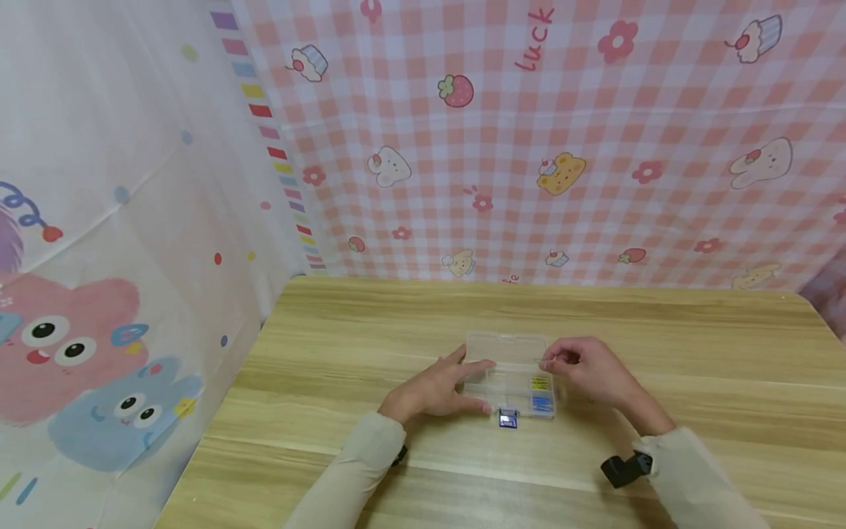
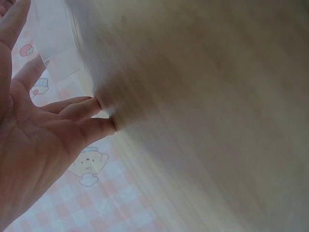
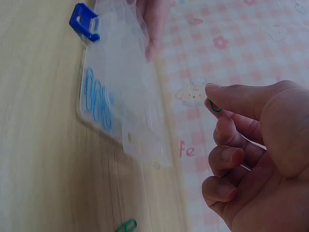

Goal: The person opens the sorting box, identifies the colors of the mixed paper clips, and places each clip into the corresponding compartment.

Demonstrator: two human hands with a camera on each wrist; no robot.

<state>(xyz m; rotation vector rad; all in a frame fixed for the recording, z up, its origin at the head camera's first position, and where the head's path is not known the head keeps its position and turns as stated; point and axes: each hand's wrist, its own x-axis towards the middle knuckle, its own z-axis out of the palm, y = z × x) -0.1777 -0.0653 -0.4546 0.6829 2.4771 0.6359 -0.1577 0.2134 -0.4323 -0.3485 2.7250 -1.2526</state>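
Note:
A clear plastic divided box lies on the table with its lid raised at the back. Yellow paper clips and blue paper clips fill separate compartments on its right side. A blue latch sticks out at the front. My left hand is spread at the box's left side, thumb by the front edge, fingers straight toward the lid. Right of the box, my right hand pinches a green paper clip between thumb and index finger, raised above the table.
Another green paper clip lies on the wooden table, to the right of the box. A pink checked cloth hangs behind the table's far edge, and a white printed cloth hangs at the left.

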